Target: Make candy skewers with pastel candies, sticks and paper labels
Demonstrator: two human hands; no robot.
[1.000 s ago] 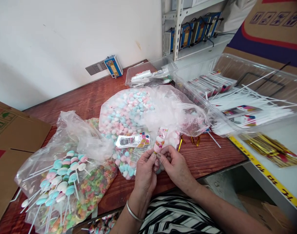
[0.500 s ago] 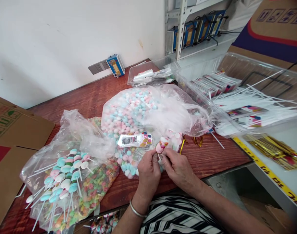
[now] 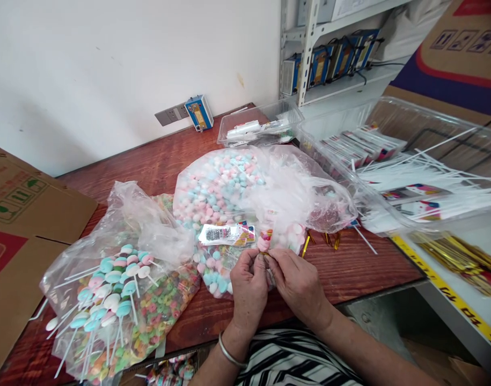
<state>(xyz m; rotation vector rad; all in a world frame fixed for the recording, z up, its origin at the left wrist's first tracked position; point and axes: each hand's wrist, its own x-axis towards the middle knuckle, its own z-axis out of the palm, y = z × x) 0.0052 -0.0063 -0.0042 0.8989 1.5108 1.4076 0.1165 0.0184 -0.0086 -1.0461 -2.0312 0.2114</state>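
My left hand (image 3: 250, 281) and my right hand (image 3: 297, 284) meet over the front of the table, fingertips pinched together. Between them they hold the lower end of a wrapped marshmallow lollipop (image 3: 264, 240), its pink and printed wrapper upright above the fingers. A bit of gold, like a twist tie, shows at the fingertips; the stick is hidden. Just left of the lollipop, printed wrappers (image 3: 225, 234) lie on a clear bag of pastel marshmallows (image 3: 213, 187). To the right are loose gold twist ties (image 3: 329, 239).
Unwrapped marshmallow lollipops (image 3: 108, 289) lie on a bag of colourful ring-shaped candies (image 3: 160, 305) at left. A clear bin (image 3: 394, 217) of white sticks and wrappers stands right, beside a bundle of gold ties (image 3: 462, 257). Cardboard boxes (image 3: 36, 214) flank the table; a smaller tray (image 3: 261, 115) sits behind.
The view has shifted slightly, so the scene sits a little lower and further right. Both hands keep their pinch, and the lollipop now stands more upright.
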